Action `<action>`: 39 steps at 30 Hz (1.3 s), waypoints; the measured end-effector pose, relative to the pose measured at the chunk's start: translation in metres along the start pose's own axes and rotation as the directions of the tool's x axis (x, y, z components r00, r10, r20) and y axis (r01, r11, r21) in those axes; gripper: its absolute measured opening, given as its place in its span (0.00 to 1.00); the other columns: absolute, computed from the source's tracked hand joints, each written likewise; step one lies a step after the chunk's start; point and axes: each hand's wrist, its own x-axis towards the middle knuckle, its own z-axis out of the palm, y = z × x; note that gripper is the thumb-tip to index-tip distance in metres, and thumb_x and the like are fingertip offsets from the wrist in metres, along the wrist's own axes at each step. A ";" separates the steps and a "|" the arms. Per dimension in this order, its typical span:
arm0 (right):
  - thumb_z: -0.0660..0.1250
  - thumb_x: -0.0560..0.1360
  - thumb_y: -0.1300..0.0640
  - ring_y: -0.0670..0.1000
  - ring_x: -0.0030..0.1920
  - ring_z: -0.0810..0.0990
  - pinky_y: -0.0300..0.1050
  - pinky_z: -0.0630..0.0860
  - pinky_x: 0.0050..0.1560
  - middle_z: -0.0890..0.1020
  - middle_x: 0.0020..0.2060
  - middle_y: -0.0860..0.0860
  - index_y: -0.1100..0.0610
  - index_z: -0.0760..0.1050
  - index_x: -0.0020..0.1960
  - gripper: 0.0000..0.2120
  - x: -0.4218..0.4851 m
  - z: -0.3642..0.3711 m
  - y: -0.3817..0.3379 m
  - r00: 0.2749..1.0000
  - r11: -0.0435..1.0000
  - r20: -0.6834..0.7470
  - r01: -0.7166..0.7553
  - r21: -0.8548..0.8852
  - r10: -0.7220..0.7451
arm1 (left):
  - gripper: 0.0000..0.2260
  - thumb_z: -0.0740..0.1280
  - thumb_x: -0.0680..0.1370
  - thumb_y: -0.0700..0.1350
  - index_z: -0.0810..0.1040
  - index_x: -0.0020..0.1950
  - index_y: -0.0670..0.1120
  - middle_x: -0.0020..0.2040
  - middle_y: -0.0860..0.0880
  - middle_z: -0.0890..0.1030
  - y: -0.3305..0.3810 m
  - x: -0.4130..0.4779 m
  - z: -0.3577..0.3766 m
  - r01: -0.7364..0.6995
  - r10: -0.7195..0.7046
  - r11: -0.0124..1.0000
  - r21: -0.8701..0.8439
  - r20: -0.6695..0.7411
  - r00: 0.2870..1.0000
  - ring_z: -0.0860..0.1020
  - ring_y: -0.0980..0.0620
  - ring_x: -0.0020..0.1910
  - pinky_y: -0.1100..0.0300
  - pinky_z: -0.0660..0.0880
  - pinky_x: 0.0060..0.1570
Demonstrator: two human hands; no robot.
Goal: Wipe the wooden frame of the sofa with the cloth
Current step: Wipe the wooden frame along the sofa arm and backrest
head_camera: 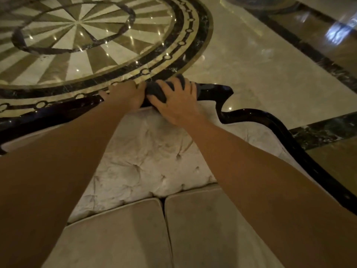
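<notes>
On the sofa's top rail, the cloth [157, 89] is being pressed down.
It's being clamped onto the wooden frame [212, 89] by the right hand [177, 101], fingers spread; the rail's being gripped beside it by the left hand [125, 93], fingers curled.

Both hands up on the frame [213, 90] along the top of the backrest [154, 157], left hand [125, 95] just left of the right hand [177, 103], cloth [156, 90] under the right; seat cushions [173, 233] nearest, floor [251, 60] beyond the frame
</notes>
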 end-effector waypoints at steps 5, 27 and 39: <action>0.46 0.78 0.34 0.65 0.74 0.61 0.65 0.56 0.73 0.69 0.72 0.56 0.44 0.64 0.73 0.28 0.006 -0.021 0.125 0.977 0.974 0.029 -0.215 0.066 0.213 | 0.27 0.50 0.81 0.64 0.71 0.68 0.45 0.72 0.37 0.70 0.046 -0.002 0.018 -0.031 0.033 0.993 0.110 -0.021 0.999 0.60 0.32 0.74 0.29 0.48 0.70; 0.51 0.78 0.33 0.66 0.79 0.36 0.63 0.33 0.76 0.44 0.82 0.57 0.39 0.48 0.80 0.33 -0.048 0.060 0.276 0.925 0.984 0.337 -0.176 -0.030 0.176 | 0.15 0.58 0.81 0.45 0.75 0.67 0.44 0.65 0.44 0.74 0.221 -0.030 0.176 -0.659 0.781 0.420 0.624 0.122 0.613 0.67 0.43 0.69 0.51 0.61 0.71; 0.44 0.77 0.28 0.67 0.78 0.51 0.66 0.43 0.76 0.59 0.79 0.58 0.41 0.61 0.75 0.32 -0.065 0.039 0.379 0.854 0.855 0.065 -0.518 0.009 0.517 | 0.20 0.52 0.83 0.55 0.77 0.60 0.43 0.57 0.42 0.81 0.267 0.000 0.218 -0.404 0.475 0.648 0.646 0.072 0.877 0.76 0.40 0.58 0.46 0.64 0.64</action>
